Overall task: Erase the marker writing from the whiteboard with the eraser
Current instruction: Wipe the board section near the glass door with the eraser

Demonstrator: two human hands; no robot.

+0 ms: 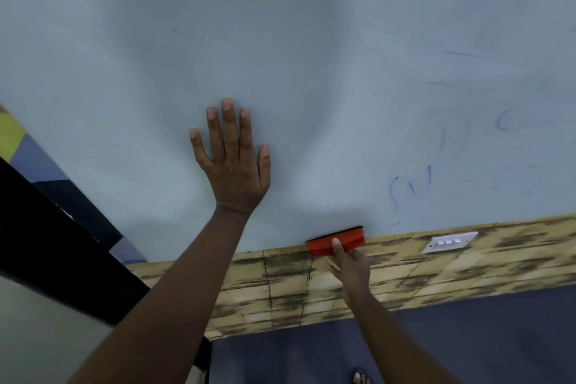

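The whiteboard (pixel 311 40) fills the upper view, pale grey-blue and mostly wiped. Faint blue marker strokes (pixel 411 187) remain on its right side, from the lower edge up to the top right. My left hand (pixel 232 159) presses flat on the board with fingers straight and spread. My right hand (pixel 350 262) grips a red eraser (pixel 338 241) with a dark felt edge, held at the board's bottom edge, left of the lowest blue strokes.
Below the board runs a yellow brick-pattern wall strip (pixel 436 268) with a white switch plate (pixel 450 241). A dark floor (pixel 467 337) lies beneath, with a foot (pixel 361 377) at the bottom. A black frame (pixel 46 243) stands at the left.
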